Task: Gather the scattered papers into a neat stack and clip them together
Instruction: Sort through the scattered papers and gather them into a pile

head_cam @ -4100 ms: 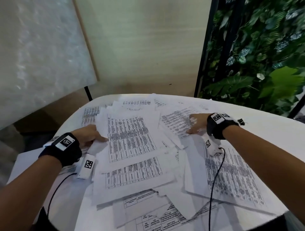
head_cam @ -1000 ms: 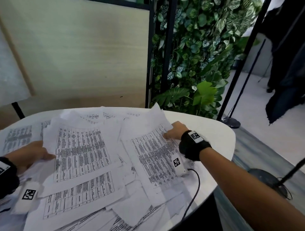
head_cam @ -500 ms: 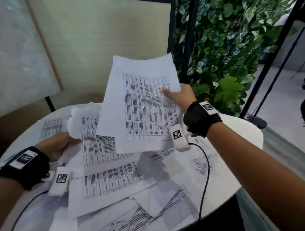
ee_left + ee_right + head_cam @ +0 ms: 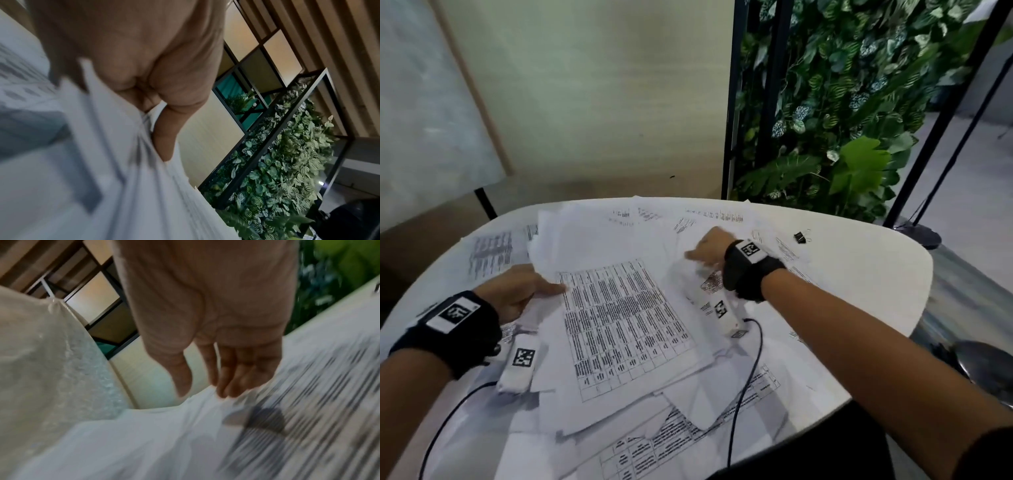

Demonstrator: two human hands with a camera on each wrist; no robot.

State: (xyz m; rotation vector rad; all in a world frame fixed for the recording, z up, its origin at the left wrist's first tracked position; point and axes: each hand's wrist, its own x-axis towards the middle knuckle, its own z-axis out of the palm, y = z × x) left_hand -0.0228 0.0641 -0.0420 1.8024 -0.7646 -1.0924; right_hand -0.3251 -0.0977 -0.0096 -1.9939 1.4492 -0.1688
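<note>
Many printed papers (image 4: 619, 318) lie overlapped across the white worktop (image 4: 859, 281), with one table-covered sheet on top between your two hands. Your left hand (image 4: 517, 291) holds the left edge of the gathered pile, its grip closed on the sheets: the left wrist view shows the thumb (image 4: 164, 139) pressed down on top of the paper edges, the other fingers hidden beneath. Your right hand (image 4: 709, 248) rests on the sheets at the far right of the pile, fingers (image 4: 236, 378) fairly straight and tips touching the paper, its grip holding nothing that shows. A black binder clip (image 4: 801, 237) sits on the worktop just beyond your right wrist, apart from both hands.
</note>
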